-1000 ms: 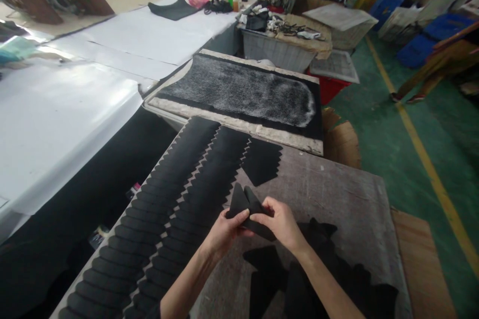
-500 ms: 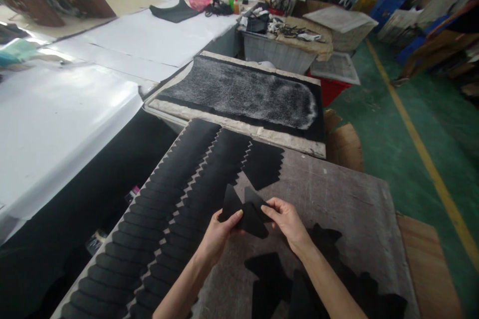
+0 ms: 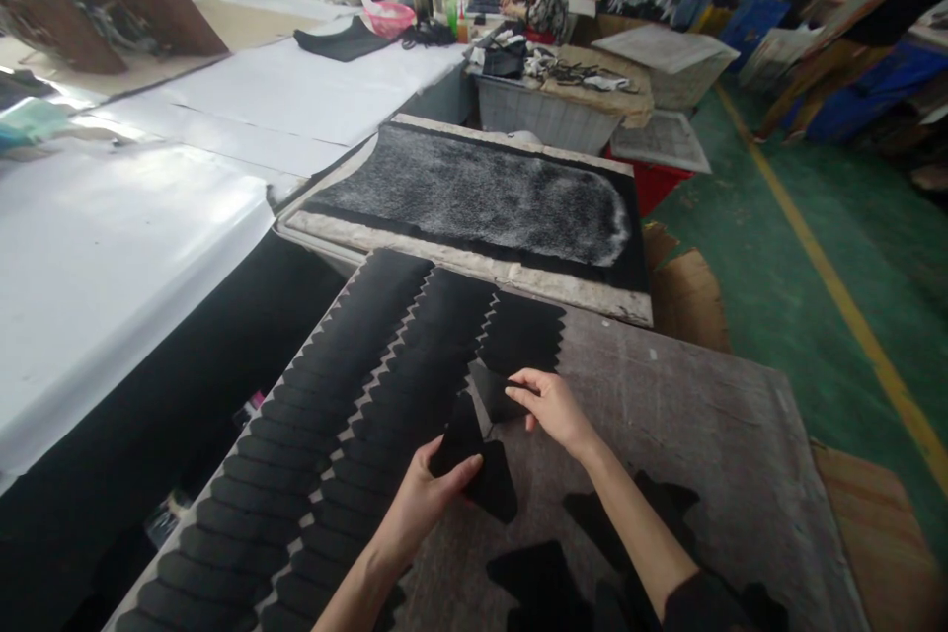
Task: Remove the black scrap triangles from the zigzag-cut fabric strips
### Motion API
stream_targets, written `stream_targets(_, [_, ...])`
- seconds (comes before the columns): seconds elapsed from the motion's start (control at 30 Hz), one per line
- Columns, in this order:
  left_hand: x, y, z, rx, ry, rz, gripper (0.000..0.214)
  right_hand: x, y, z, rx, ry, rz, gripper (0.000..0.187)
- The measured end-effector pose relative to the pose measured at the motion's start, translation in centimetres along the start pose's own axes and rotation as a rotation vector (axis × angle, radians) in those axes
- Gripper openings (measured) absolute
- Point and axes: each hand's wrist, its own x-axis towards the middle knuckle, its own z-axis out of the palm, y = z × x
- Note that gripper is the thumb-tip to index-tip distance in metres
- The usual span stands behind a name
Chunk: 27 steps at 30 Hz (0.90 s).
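Head view in front, I saw the left hand pinching what looked like a few black pieces, while the right hand gripped one piece near the close end of the third row. Left of the grip, two long rows seemed well filled; the third was short, and nearer than the grip, loose pieces lay outside any row.

The work table has a top that looks like worn wood, rather matt, and the black pieces on it and the held pieces above it are smooth and matt. Left of the table, the white sheet is glossy; beyond it, the black panel looks rough, whitish.
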Motion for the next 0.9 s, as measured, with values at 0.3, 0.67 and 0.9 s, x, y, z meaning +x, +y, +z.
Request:
stream_targets(0.3, [0.7,-0.4,0.3,0.14,-0.135,0.068,0.037,0.3,-0.6,-0.2,-0.363,0.21,0.052,0.015])
stream_targets(0.67, [1.6,4.3,0.8,0.361,-0.331,0.44,0.03,1.0,-0.7,-1.0,-0.406,0.193,0.051,0.014])
stream_targets(0.9, [3.5,4.4,0.4,0.546,-0.329,0.465,0.033,1.3,-0.7,-1.1,-0.384,0.168,0.076,0.012])
